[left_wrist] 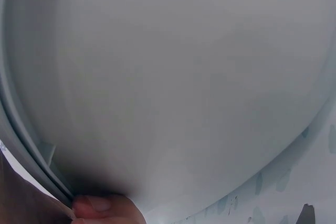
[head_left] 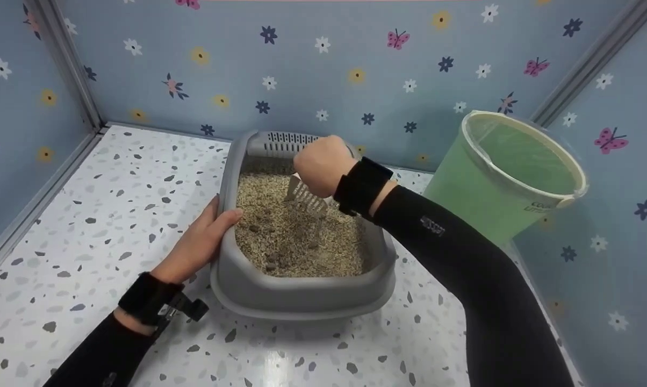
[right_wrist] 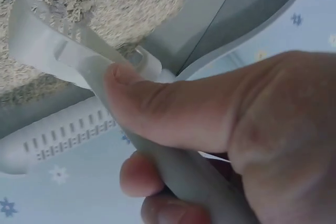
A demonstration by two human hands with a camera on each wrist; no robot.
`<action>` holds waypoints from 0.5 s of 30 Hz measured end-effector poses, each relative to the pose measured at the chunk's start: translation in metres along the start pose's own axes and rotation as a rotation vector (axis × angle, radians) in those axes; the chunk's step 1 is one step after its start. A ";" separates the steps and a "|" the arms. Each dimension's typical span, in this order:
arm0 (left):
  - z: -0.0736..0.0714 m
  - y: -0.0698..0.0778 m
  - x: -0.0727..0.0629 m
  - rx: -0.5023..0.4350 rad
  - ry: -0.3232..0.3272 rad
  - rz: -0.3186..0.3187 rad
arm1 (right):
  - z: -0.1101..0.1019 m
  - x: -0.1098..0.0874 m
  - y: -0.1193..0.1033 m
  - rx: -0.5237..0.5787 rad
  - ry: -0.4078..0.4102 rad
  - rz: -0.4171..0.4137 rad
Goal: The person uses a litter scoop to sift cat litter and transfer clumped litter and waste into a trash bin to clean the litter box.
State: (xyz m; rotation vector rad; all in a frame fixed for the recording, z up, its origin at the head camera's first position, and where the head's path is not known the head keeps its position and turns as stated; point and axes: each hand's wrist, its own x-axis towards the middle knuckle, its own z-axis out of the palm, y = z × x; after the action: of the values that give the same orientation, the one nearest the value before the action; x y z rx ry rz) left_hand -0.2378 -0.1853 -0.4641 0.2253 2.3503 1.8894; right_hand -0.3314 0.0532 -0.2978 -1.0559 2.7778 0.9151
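Note:
A grey litter box filled with beige litter and a few dark clumps stands on the speckled floor. My left hand grips its left rim, thumb hooked over the edge; in the left wrist view a fingertip presses under the grey rim. My right hand holds the handle of a pale slotted scoop above the litter, with grains falling from it. In the right wrist view the thumb lies along the scoop handle.
A green bucket with a clear liner stands tilted against the wall, right of the box. Blue flowered walls close in the back and both sides. Speckled white floor lies left of and in front of the box.

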 end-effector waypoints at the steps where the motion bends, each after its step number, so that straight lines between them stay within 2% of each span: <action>1: 0.000 0.000 0.000 0.000 0.001 0.001 | -0.001 -0.002 -0.004 -0.020 0.022 -0.012; 7: 0.000 0.001 -0.001 -0.003 0.004 -0.002 | -0.001 -0.014 -0.022 -0.074 0.137 -0.090; 10: 0.000 0.001 -0.001 -0.008 0.005 -0.004 | -0.003 -0.020 -0.021 -0.071 0.144 -0.091; 15: 0.000 0.001 -0.001 -0.005 0.001 -0.017 | -0.005 -0.027 -0.007 -0.038 0.117 -0.062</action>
State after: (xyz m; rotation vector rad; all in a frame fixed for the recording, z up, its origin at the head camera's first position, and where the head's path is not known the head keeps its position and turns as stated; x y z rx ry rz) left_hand -0.2367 -0.1855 -0.4626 0.2037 2.3401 1.8886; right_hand -0.3056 0.0625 -0.2906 -1.2327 2.8115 0.9316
